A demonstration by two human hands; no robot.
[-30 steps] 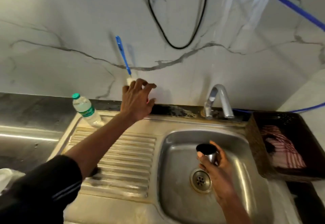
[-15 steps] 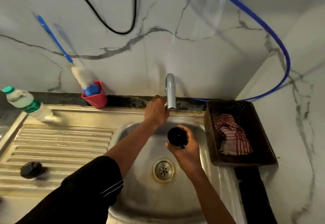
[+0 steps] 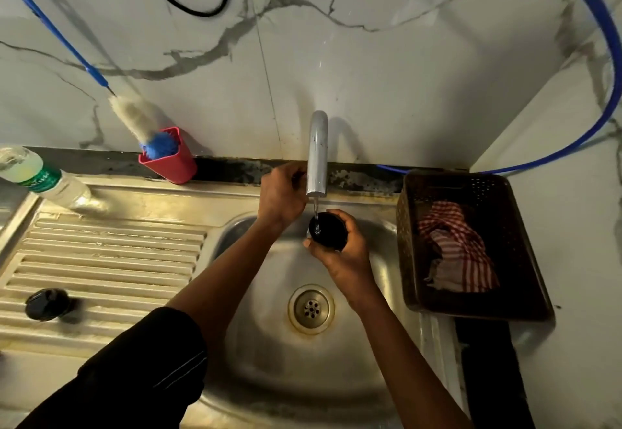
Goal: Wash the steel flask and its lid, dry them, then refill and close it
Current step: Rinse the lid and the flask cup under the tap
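Right hand point(image 3: 343, 255) grasps flask point(image 3: 329, 234) under tap point(image 3: 318, 152); left hand point(image 3: 282, 194) grips tap. Advise centring mouth beneath stream.

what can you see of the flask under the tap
The flask is seen from above, upright and uncapped. Its mouth is a round dark opening, with only a sliver of shiny steel wall showing at its left edge. The right hand grips its body, fingers curled round it, and holds it above the sink basin. A thin stream of water from the tap falls at the left rim of its mouth. The hand hides the rest of its body.
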